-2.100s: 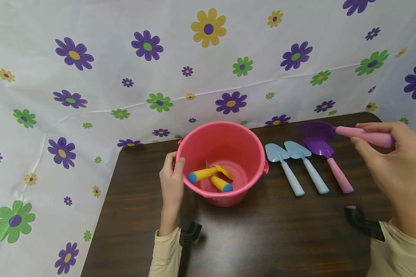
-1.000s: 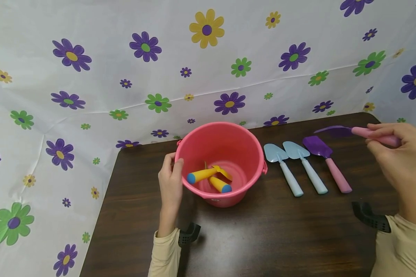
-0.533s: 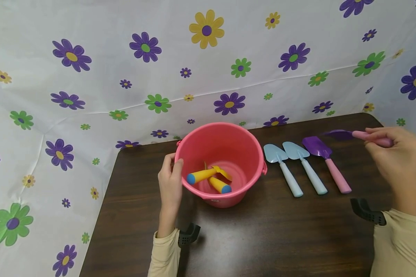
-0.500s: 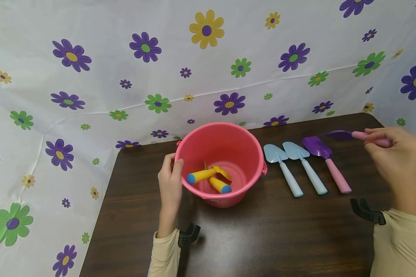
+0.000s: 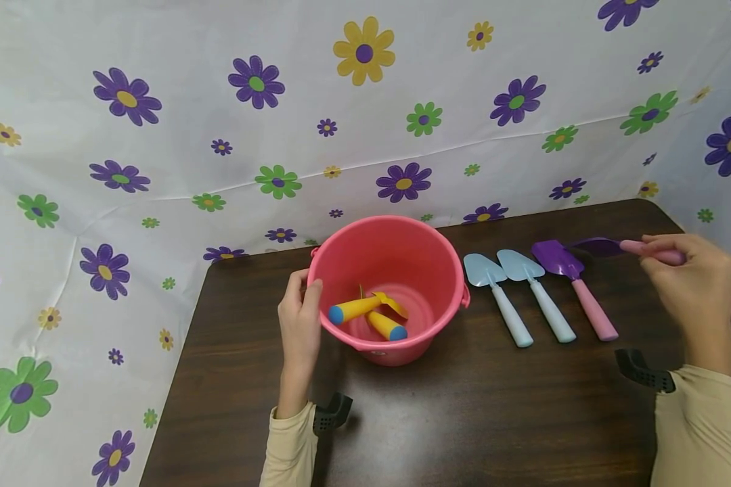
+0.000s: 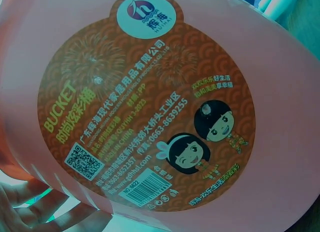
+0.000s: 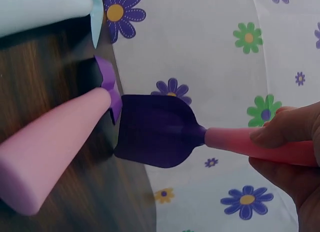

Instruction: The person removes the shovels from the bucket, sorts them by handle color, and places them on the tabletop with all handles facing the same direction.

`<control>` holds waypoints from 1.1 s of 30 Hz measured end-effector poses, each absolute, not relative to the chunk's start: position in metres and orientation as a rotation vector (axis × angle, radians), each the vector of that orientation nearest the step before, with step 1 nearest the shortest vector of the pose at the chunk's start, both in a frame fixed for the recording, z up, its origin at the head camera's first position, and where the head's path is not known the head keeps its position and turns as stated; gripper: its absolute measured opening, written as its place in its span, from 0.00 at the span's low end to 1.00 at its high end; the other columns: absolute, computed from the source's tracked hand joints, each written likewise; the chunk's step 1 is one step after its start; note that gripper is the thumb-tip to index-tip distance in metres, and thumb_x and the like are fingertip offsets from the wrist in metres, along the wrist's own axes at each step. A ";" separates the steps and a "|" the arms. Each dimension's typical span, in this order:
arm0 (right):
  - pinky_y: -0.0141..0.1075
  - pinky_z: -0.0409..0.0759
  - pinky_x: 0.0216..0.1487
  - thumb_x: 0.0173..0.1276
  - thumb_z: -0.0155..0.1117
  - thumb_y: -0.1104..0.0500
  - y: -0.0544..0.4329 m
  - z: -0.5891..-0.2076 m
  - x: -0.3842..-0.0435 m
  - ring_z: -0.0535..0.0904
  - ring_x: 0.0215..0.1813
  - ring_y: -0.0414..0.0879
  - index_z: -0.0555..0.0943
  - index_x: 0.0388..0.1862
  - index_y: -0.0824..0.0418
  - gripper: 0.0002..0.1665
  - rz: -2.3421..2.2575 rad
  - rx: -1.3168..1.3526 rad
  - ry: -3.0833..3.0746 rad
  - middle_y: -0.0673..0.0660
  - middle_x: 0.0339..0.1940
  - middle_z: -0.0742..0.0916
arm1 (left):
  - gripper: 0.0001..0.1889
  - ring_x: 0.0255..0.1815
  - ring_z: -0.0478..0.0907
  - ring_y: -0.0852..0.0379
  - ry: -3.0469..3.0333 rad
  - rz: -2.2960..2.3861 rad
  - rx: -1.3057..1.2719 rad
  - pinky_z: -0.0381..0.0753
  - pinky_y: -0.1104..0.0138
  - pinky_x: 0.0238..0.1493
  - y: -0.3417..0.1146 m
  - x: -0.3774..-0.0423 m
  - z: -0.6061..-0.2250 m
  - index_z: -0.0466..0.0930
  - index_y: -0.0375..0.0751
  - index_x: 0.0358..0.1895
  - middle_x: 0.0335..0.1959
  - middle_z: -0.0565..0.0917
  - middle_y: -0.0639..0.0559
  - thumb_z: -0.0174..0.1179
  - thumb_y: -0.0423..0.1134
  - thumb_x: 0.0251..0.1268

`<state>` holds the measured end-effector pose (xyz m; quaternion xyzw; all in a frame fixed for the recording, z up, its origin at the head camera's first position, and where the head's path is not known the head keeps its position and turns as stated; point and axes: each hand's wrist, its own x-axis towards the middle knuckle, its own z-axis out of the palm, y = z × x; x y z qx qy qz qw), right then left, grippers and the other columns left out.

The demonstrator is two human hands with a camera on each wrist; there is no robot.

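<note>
At the table's centre stands a pink bucket (image 5: pixel 396 270), its left rim held by my left hand (image 5: pixel 300 318). The left wrist view shows the bucket's printed label (image 6: pixel 150 117) and fingers (image 6: pixel 30 204) against its side. My right hand (image 5: pixel 694 284) grips the pink handle of a small shovel (image 7: pixel 160 129) with a purple blade pointing left. The blade hovers near the purple blade of a matching shovel (image 5: pixel 595 310) lying on the table. Left of that lie two light-blue trowels, one trowel (image 5: pixel 512 314) nearer the bucket and another trowel (image 5: pixel 551 308) beside it.
Inside the bucket are two yellow tools with blue ends, one handle (image 5: pixel 356 309) crossing the other handle (image 5: pixel 386 326). A dark wooden table (image 5: pixel 463 419) carries everything. Behind and at the sides hangs a white flower-print sheet (image 5: pixel 317 88).
The right hand first carried the shovel rightward, away from above the lying shovel, then lowered it slightly. The left hand, the bucket and the lying tools have stayed in place.
</note>
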<state>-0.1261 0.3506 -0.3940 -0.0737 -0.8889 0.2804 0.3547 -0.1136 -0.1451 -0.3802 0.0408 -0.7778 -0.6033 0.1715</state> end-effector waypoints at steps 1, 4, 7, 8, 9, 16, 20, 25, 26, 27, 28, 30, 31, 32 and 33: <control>0.09 0.58 0.40 0.64 0.67 0.75 0.352 -0.395 -0.126 0.61 0.38 0.12 0.85 0.41 0.80 0.08 0.726 -0.198 -2.295 0.76 0.45 0.87 | 0.17 0.47 0.85 0.42 -2.211 -1.710 0.115 0.88 0.57 0.50 -0.145 -0.114 -0.380 0.78 0.35 0.59 0.53 0.86 0.43 0.56 0.43 0.77; 0.10 0.62 0.44 0.65 0.68 0.73 0.355 -0.398 -0.125 0.62 0.39 0.11 0.86 0.43 0.78 0.09 0.737 -0.232 -2.286 0.76 0.47 0.87 | 0.17 0.46 0.85 0.42 -2.215 -1.703 0.123 0.88 0.62 0.48 -0.146 -0.113 -0.379 0.78 0.35 0.59 0.52 0.86 0.42 0.56 0.42 0.77; 0.15 0.65 0.56 0.67 0.69 0.68 0.359 -0.402 -0.123 0.64 0.41 0.11 0.87 0.48 0.74 0.12 0.771 -0.307 -2.288 0.74 0.51 0.87 | 0.17 0.46 0.85 0.43 -2.215 -1.702 0.131 0.87 0.66 0.47 -0.147 -0.112 -0.379 0.78 0.35 0.59 0.52 0.86 0.42 0.55 0.42 0.77; 0.16 0.66 0.58 0.68 0.69 0.66 0.360 -0.403 -0.123 0.64 0.42 0.12 0.87 0.50 0.73 0.14 0.784 -0.346 -2.294 0.72 0.52 0.87 | 0.17 0.47 0.85 0.43 -2.215 -1.703 0.134 0.87 0.66 0.47 -0.147 -0.112 -0.379 0.78 0.35 0.59 0.53 0.86 0.42 0.55 0.42 0.77; 0.18 0.66 0.60 0.69 0.68 0.64 0.362 -0.403 -0.121 0.64 0.41 0.12 0.87 0.52 0.71 0.15 0.797 -0.392 -2.306 0.69 0.55 0.87 | 0.17 0.47 0.85 0.43 -2.216 -1.705 0.134 0.87 0.67 0.47 -0.147 -0.112 -0.380 0.78 0.35 0.59 0.53 0.86 0.42 0.55 0.42 0.77; 0.17 0.71 0.57 0.72 0.68 0.57 0.373 -0.402 -0.114 0.69 0.44 0.16 0.85 0.61 0.63 0.21 0.891 -0.622 -2.377 0.45 0.59 0.85 | 0.17 0.46 0.84 0.43 -2.215 -1.698 0.126 0.87 0.69 0.46 -0.147 -0.112 -0.381 0.78 0.35 0.60 0.53 0.86 0.42 0.55 0.42 0.77; 0.15 0.70 0.52 0.72 0.68 0.57 0.376 -0.401 -0.113 0.68 0.42 0.16 0.85 0.62 0.64 0.22 0.902 -0.669 -2.427 0.44 0.60 0.85 | 0.17 0.46 0.84 0.44 -2.215 -1.696 0.126 0.87 0.68 0.47 -0.147 -0.113 -0.382 0.78 0.35 0.59 0.53 0.86 0.42 0.55 0.42 0.77; 0.11 0.65 0.37 0.72 0.68 0.59 0.380 -0.402 -0.110 0.65 0.34 0.19 0.85 0.60 0.67 0.21 0.920 -0.620 -2.469 0.20 0.37 0.77 | 0.17 0.45 0.85 0.45 -2.213 -1.692 0.126 0.87 0.68 0.47 -0.146 -0.114 -0.381 0.78 0.35 0.59 0.52 0.86 0.43 0.56 0.43 0.77; 0.10 0.65 0.36 0.72 0.68 0.58 0.381 -0.403 -0.110 0.66 0.34 0.20 0.85 0.60 0.67 0.21 0.936 -0.618 -2.476 0.20 0.36 0.77 | 0.17 0.45 0.85 0.45 -2.214 -1.689 0.124 0.87 0.68 0.47 -0.146 -0.114 -0.381 0.78 0.35 0.59 0.52 0.86 0.43 0.56 0.43 0.77; 0.10 0.64 0.34 0.73 0.68 0.57 0.382 -0.403 -0.109 0.66 0.34 0.21 0.84 0.61 0.67 0.22 0.950 -0.623 -2.488 0.21 0.36 0.76 | 0.17 0.45 0.85 0.45 -2.213 -1.688 0.123 0.87 0.68 0.47 -0.145 -0.114 -0.381 0.78 0.35 0.59 0.52 0.86 0.43 0.56 0.43 0.77; 0.10 0.65 0.34 0.73 0.68 0.54 0.383 -0.404 -0.109 0.66 0.34 0.21 0.84 0.62 0.67 0.24 0.960 -0.637 -2.503 0.22 0.37 0.77 | 0.17 0.45 0.85 0.45 -2.214 -1.686 0.121 0.87 0.68 0.47 -0.145 -0.114 -0.381 0.78 0.35 0.59 0.52 0.86 0.43 0.56 0.43 0.77; 0.12 0.65 0.33 0.74 0.67 0.51 0.386 -0.404 -0.108 0.66 0.35 0.23 0.82 0.64 0.67 0.27 0.981 -0.666 -2.535 0.23 0.37 0.77 | 0.17 0.45 0.85 0.45 -2.215 -1.684 0.117 0.87 0.68 0.47 -0.145 -0.114 -0.381 0.78 0.35 0.59 0.52 0.87 0.43 0.55 0.43 0.77; 0.15 0.65 0.32 0.74 0.67 0.50 0.388 -0.404 -0.107 0.66 0.36 0.25 0.81 0.65 0.67 0.29 0.987 -0.681 -2.553 0.22 0.35 0.77 | 0.17 0.45 0.85 0.45 -2.214 -1.685 0.117 0.87 0.68 0.47 -0.145 -0.114 -0.381 0.78 0.36 0.59 0.52 0.87 0.43 0.56 0.43 0.77; 0.17 0.66 0.31 0.74 0.67 0.49 0.389 -0.404 -0.106 0.66 0.36 0.27 0.80 0.66 0.67 0.30 0.992 -0.698 -2.570 0.21 0.33 0.76 | 0.17 0.45 0.85 0.45 -2.215 -1.686 0.115 0.87 0.67 0.47 -0.145 -0.114 -0.381 0.78 0.36 0.59 0.52 0.87 0.44 0.56 0.43 0.77; 0.19 0.66 0.31 0.73 0.67 0.49 0.391 -0.404 -0.106 0.66 0.36 0.29 0.80 0.66 0.68 0.31 0.987 -0.707 -2.580 0.18 0.29 0.70 | 0.17 0.45 0.85 0.45 -2.215 -1.686 0.115 0.87 0.67 0.47 -0.144 -0.114 -0.380 0.78 0.36 0.59 0.52 0.87 0.44 0.56 0.44 0.77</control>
